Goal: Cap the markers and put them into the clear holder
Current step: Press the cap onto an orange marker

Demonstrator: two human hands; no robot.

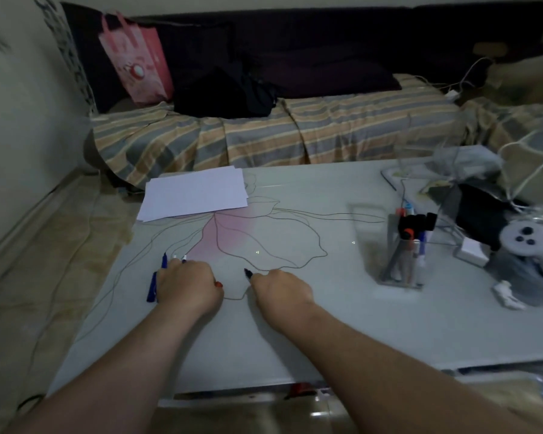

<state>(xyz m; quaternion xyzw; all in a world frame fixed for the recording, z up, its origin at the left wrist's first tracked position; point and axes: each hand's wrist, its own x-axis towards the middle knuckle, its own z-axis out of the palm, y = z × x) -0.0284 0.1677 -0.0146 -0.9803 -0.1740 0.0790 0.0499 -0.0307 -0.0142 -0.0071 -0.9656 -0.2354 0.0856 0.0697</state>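
Dim room: a glass-topped table with a printed flower stands before a striped sofa. The left hand clutches several markers, apparently gathered for capping; the right hand pinches a dark marker, tip forward. The clear holder, already holding markers, stands well right, unobstructed, with paper sheets behind and clutter beyond.

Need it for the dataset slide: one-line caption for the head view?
Left hand gathers blue markers, right hand holds a dark marker; clear holder stands right.
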